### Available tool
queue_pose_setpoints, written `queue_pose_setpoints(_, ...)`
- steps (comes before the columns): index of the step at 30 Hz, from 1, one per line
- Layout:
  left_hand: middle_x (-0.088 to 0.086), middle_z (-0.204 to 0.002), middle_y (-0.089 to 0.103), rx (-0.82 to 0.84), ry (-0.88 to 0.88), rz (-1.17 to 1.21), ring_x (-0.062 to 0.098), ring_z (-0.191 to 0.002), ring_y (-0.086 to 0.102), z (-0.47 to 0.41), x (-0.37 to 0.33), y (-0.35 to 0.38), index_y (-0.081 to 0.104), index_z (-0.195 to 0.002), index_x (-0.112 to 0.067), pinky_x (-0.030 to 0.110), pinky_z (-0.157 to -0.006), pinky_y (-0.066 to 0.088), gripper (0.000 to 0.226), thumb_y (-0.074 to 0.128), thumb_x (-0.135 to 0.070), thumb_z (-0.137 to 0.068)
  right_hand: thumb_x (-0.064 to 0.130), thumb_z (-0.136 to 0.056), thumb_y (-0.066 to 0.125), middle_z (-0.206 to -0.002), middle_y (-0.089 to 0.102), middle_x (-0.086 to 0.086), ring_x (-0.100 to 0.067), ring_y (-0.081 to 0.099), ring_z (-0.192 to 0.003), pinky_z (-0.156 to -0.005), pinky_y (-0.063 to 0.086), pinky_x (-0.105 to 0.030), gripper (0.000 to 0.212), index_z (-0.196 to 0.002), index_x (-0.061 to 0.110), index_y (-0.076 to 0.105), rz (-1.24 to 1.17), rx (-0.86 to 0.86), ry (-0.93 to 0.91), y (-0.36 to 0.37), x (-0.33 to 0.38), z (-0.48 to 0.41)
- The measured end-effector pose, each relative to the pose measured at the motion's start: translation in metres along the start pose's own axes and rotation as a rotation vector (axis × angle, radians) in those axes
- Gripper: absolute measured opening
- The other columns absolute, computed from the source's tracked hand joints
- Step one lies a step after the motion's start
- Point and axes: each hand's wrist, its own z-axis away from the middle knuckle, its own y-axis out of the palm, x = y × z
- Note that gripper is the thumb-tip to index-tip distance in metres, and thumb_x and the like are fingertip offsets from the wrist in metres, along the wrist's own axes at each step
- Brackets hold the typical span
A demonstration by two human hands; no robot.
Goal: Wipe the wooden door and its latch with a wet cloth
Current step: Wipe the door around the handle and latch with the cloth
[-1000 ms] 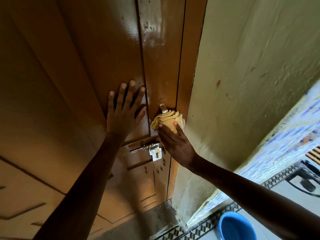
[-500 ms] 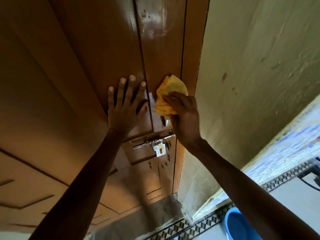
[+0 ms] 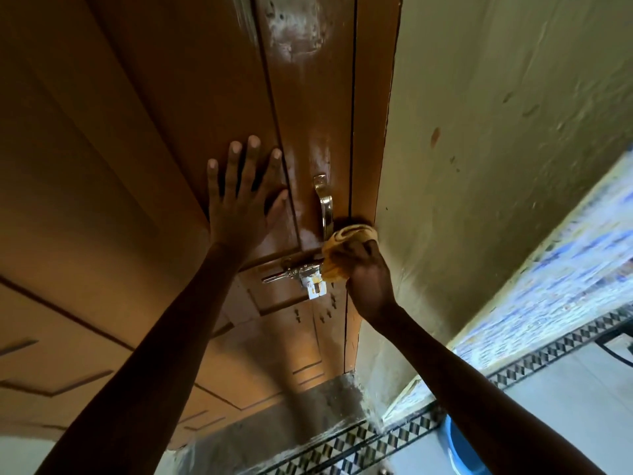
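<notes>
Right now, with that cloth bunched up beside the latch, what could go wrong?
The yellow cloth in the right hand is pressed against the metal latch, so it might snag on the bolt or scrape the knuckles. The left hand braces flat on the glossy, wet-looking door and could slip.

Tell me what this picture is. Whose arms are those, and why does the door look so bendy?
A person wears a camera on their head, so you see their own arms from above. The wide lens makes the wooden door look bent. The left hand lies flat on the door with fingers spread. The right hand squeezes a yellow cloth against the door's edge, beside the metal latch and below the handle. A blue tub sits on the floor.
</notes>
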Motion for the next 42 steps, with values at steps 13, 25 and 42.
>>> queue_pose_setpoints(13, 0.015, -0.108, 0.062, 0.542, 0.125, 0.49, 0.034, -0.1, 0.057, 0.123, -0.008, -0.038, 0.064, -0.116, -0.006, 0.039, -0.087, 0.039, 0.035, 0.047, -0.027, -0.094, 0.012, -0.088, 0.061, -0.077, 0.066, -0.011, -0.027, 0.066, -0.073, -0.064, 0.054, -0.032, 0.013, -0.076, 0.014, 0.065, -0.365, -0.36, 0.662, 0.022, -0.003, 0.036)
queue_pose_setpoints(25, 0.012, -0.108, 0.062, 0.632, 0.257, 0.531, 0.028, -0.106, 0.046, 0.132, 0.018, -0.019, 0.071, -0.1, -0.008, 0.041, -0.078, 0.049, 0.034, 0.083, -0.003, -0.07, 0.013, -0.087, 0.066, -0.121, 0.06, -0.022, -0.036, 0.061, -0.106, -0.082, 0.056, -0.037, 0.038, -0.124, 0.004, 0.061, -0.27, -0.315, 0.642, 0.088, 0.034, 0.007)
queue_pose_setpoints(42, 0.009, -0.137, 0.06, 0.156, 0.564, 0.16, 0.027, -0.131, 0.042, 0.129, 0.062, 0.008, 0.058, -0.137, -0.013, 0.047, -0.121, 0.01, 0.042, 0.043, -0.026, -0.1, -0.005, -0.08, 0.058, -0.125, 0.063, -0.012, -0.038, 0.055, -0.115, -0.076, 0.059, -0.038, 0.043, -0.119, 0.012, 0.068, 0.036, -0.15, 0.259, 0.09, 0.051, 0.003)
